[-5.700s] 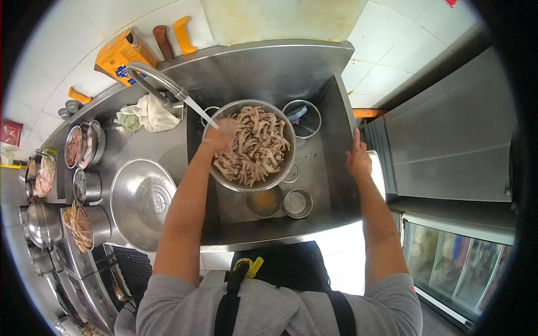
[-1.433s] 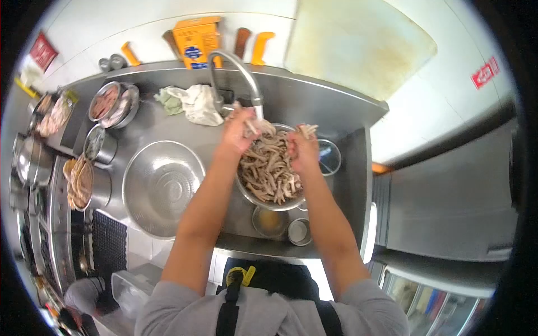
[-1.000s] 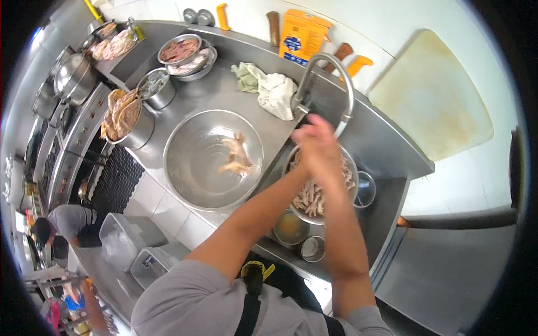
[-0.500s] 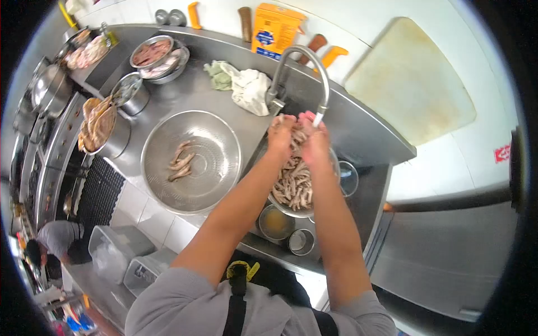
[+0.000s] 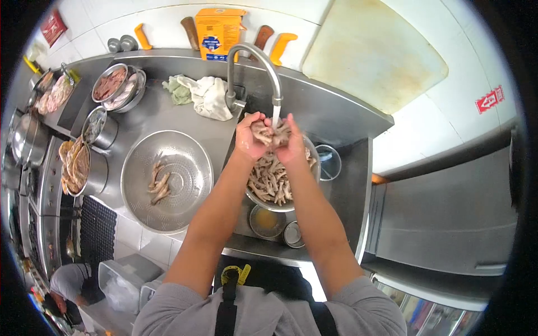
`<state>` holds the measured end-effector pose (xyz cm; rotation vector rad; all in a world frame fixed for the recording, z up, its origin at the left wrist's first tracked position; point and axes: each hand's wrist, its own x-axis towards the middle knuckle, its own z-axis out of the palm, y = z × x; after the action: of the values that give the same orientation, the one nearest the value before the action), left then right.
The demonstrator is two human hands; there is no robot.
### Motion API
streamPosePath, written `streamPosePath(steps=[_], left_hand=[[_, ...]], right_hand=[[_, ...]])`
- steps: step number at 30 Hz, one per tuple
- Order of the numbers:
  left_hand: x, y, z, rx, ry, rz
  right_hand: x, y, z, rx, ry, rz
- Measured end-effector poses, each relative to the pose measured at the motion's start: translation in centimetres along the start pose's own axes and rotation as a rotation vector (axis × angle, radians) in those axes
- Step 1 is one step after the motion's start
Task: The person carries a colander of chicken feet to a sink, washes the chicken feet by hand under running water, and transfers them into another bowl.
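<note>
Water runs from the curved faucet (image 5: 276,99) onto chicken feet (image 5: 262,133) cupped between my two hands. My left hand (image 5: 250,138) closes round them from the left side. From the right, my right hand (image 5: 291,143) is wrapped round the same handful. Both are above a metal bowl (image 5: 315,171) heaped with more chicken feet (image 5: 272,180), standing in the sink (image 5: 350,196). On the counter to the left, a wide perforated metal basin (image 5: 193,168) holds a few chicken feet (image 5: 159,187).
Cloths (image 5: 210,98) lie left of the faucet. Bowls of meat (image 5: 110,84) and filled pots (image 5: 101,175) stand at the far left. Small containers (image 5: 293,234) sit in the sink. A cutting board (image 5: 378,53) leans on the wall. A co-worker (image 5: 70,283) is at the lower left.
Since the earliest frame, both hands have come together under the water with chicken feet, and a few feet have landed in the perforated basin. The view has swung left and partly back.
</note>
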<state>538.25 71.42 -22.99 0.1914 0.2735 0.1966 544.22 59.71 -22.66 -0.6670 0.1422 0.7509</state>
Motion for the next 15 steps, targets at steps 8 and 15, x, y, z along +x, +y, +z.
streamPosePath(steps=[8,15], left_hand=[[0.0,-0.6,0.9,0.562,0.212,0.196],[4.2,-2.0,0.0,0.605,0.272,0.240]], right_hand=[[0.1,-0.8,1.2,-0.152,0.098,-0.255],[3.1,0.7,-0.2,-0.521,0.121,-0.307]])
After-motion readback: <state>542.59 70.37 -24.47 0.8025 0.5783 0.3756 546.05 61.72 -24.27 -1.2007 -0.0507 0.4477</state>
